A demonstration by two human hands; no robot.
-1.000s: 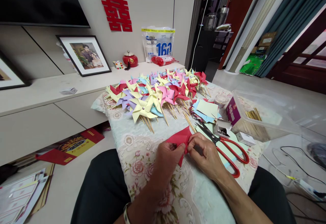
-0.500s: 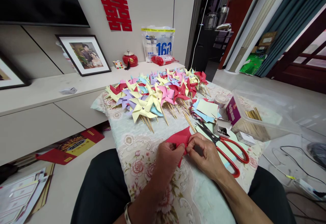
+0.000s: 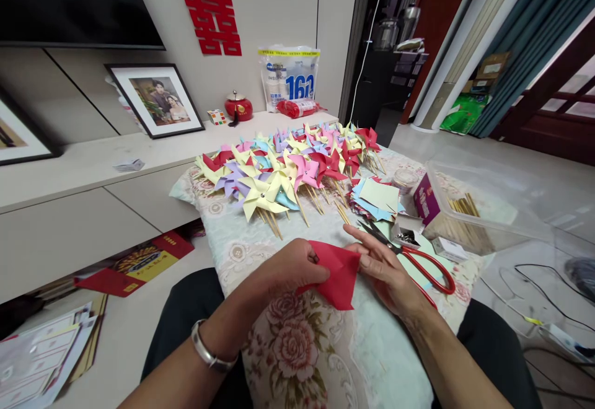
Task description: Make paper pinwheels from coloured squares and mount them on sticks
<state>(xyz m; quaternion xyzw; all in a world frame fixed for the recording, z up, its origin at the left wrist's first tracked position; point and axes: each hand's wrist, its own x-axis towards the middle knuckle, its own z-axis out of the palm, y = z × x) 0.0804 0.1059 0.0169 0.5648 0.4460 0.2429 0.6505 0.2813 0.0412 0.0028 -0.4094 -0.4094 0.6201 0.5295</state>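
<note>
My left hand (image 3: 290, 266) pinches the left side of a folded red paper square (image 3: 339, 276) above the floral cloth. My right hand (image 3: 385, 266) lies beside the paper's right edge with fingers stretched out, touching it. Red-handled scissors (image 3: 418, 260) lie just behind my right hand. A heap of finished paper pinwheels (image 3: 288, 167) on wooden sticks fills the far half of the table. A stack of coloured paper squares (image 3: 379, 201) sits to the right of them.
A clear plastic box (image 3: 474, 211) with wooden sticks and a purple carton stands at the right. A small box of pins (image 3: 404, 235) lies near the scissors. A low cabinet (image 3: 69, 173) with framed photos runs along the left. Papers lie on the floor at the left.
The red paper has dropped lower and now lies flatter. My right hand let go its pinch and spread its fingers. My left arm swung in from the left.
</note>
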